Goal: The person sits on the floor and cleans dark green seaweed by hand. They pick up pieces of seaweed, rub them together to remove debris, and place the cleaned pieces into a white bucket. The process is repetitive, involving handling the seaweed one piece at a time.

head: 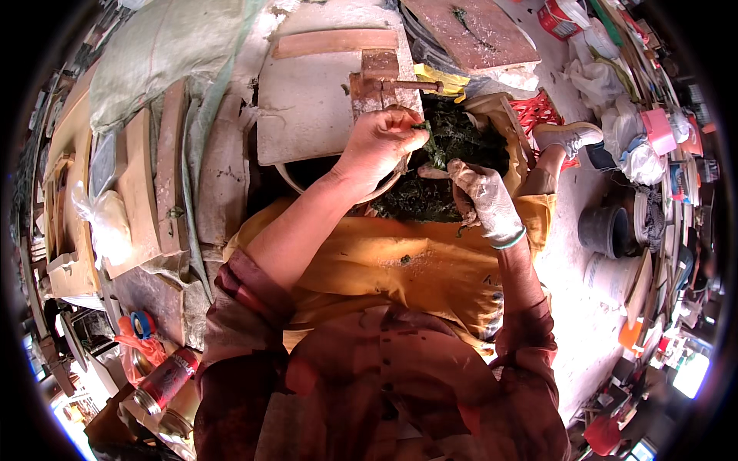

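Note:
My bare left hand (385,138) pinches the upper end of a dark green, seaweed-like strand (433,152). The strand hangs down to my right hand (484,199), which wears a pale, stained work glove and has its fingertips around the lower end. Beneath both hands lies a heap of dark green wet-looking strands (467,135) in an open sack (515,158). Just beyond my left hand, a rusty bolt (412,86) sticks out of a wooden block (377,72) on a whitish board (305,109). The board lies over a round tub (293,180), whose inside is mostly hidden.
An orange apron (375,248) covers my lap. Wooden planks (135,184) and a filled woven sack (161,63) are on the left. A red can (167,380) lies lower left. To the right stand a black bucket (602,230) and plastic bags (599,83).

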`<action>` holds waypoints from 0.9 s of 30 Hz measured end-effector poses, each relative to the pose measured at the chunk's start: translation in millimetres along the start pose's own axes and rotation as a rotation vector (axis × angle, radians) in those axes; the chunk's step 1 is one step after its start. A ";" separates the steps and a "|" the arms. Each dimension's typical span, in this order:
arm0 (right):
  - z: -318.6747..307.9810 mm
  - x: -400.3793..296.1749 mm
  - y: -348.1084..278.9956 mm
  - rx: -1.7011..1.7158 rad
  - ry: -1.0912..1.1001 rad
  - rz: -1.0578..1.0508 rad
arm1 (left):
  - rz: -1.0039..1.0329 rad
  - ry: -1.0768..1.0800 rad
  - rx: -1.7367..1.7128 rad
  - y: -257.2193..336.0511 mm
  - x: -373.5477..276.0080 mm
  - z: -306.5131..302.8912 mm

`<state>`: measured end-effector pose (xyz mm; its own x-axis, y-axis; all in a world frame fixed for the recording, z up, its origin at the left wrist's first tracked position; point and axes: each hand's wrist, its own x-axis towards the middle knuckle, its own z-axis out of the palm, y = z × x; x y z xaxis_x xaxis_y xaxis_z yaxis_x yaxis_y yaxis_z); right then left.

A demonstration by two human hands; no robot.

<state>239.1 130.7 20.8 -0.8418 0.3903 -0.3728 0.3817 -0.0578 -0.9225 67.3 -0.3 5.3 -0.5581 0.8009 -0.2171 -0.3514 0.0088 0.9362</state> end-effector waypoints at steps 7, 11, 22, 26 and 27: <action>-3.6 -2.2 -8.6 0.035 0.076 -0.005 | 0.699 -0.066 0.937 8.9 -1.3 2.8; -14.2 7.7 11.1 -0.566 -0.150 -0.269 | 0.584 -0.487 1.404 9.7 -12.6 19.6; -28.0 14.0 4.3 -0.584 -0.139 -0.592 | 0.585 -0.270 1.489 18.8 -1.6 -36.6; -6.5 36.3 -12.3 -0.295 0.040 -0.041 | 0.499 -0.173 1.519 25.6 6.1 -51.3; -3.9 52.5 -10.1 -0.279 0.092 -0.029 | 0.464 -0.130 1.536 25.4 10.2 -52.8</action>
<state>192.5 155.4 11.0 -0.8207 0.4702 -0.3246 0.4592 0.2048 -0.8644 13.0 -23.6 12.2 -0.3038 0.9475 0.0997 0.9153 0.2612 0.3066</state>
